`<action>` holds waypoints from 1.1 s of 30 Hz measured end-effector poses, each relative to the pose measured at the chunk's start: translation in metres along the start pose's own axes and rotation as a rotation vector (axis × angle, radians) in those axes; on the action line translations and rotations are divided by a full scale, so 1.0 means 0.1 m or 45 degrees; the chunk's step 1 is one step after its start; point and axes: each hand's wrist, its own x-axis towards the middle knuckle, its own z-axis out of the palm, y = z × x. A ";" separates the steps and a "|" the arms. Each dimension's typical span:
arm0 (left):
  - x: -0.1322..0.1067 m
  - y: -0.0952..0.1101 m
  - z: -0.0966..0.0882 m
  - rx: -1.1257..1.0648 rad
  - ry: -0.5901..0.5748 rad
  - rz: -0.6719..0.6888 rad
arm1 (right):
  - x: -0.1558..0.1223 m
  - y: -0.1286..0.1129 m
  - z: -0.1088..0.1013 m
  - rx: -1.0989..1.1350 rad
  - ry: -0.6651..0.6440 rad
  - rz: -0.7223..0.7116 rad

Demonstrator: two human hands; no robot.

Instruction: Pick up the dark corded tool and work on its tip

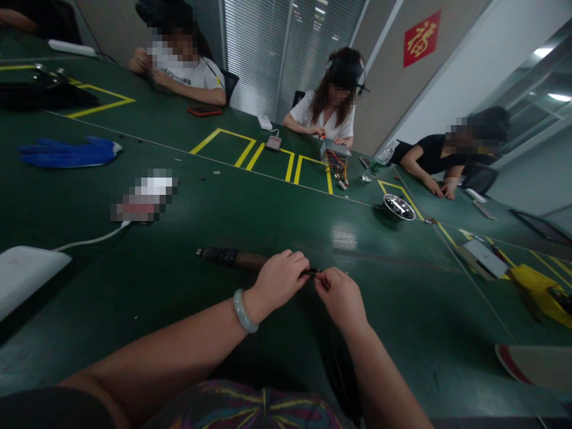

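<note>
My left hand (279, 280) is closed round a long dark tool with a brown handle (232, 258) that lies across the green table (250, 202), its black end pointing left. A pale green bangle (243, 311) sits on that wrist. My right hand (342, 296) is closed in a pinch at the tool's thin right end (313, 272), fingertips almost meeting those of the left hand. What the pinch holds there is too small to make out.
A metal bowl (397, 207) stands at the right, a blue glove (67, 152) far left, a white device (27, 271) with a cable near left. Yellow packaging (543, 292) lies at right. Three other people sit across the table with small parts and a bottle (378, 162).
</note>
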 end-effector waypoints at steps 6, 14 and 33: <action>0.00 -0.01 0.00 -0.004 0.009 0.002 | -0.01 0.05 0.04 0.304 -0.042 0.272; 0.00 -0.02 0.04 -0.002 0.009 0.008 | 0.01 0.03 0.06 0.265 -0.008 0.159; -0.01 0.00 -0.01 0.020 -0.007 0.011 | 0.01 0.05 0.15 0.525 -0.080 0.427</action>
